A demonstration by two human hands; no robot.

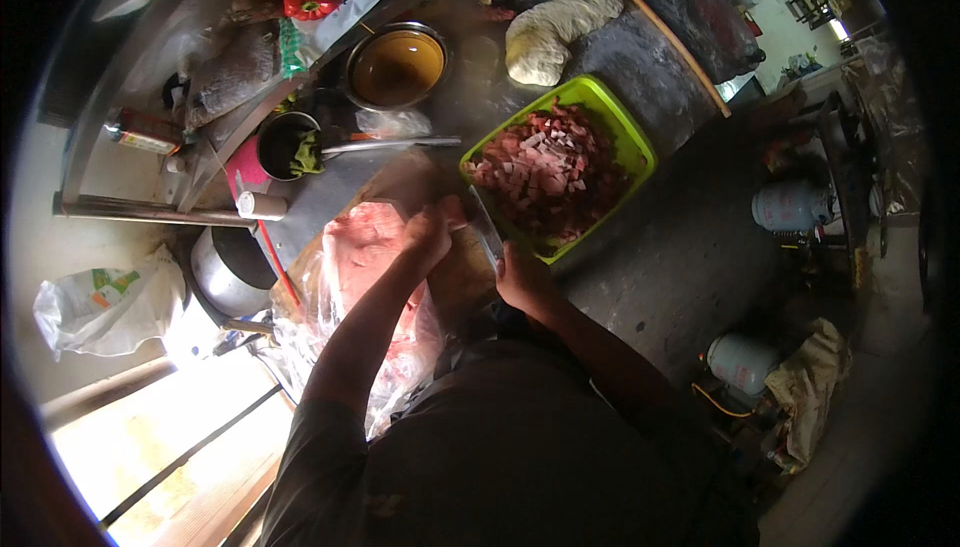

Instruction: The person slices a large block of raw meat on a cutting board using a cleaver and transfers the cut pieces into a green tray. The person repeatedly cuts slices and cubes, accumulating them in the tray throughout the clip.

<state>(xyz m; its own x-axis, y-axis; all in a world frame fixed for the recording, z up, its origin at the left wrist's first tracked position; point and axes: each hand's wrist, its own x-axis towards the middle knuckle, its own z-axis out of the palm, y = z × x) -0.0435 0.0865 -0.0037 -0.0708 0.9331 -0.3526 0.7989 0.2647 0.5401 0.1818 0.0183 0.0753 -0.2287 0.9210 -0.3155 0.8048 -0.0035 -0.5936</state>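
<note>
My right hand (523, 278) grips the handle of a knife (487, 228). Its broad blade points away from me, beside the near left edge of a lime-green plastic tub (646, 143). Diced raw meat (551, 157), with pale cubes on top, is heaped in that tub. My left hand (427, 237) is curled, left of the blade, over the wooden cutting board (461, 273). A small pinkish shape at its fingertips is blurred; whether it is meat or a finger is unclear. Under my left forearm lies a large slab of raw meat (360, 243), partly in a clear plastic bag (300, 344).
Beyond the board stand a brown-lined bowl (397, 67) and a dark pot (289, 146) with greens at its rim. Plastic-wrapped dough (562, 22) and a wooden rod (675, 48) lie at the back. Gas cylinders (791, 206) stand at right, an aluminium pot (229, 269) at left.
</note>
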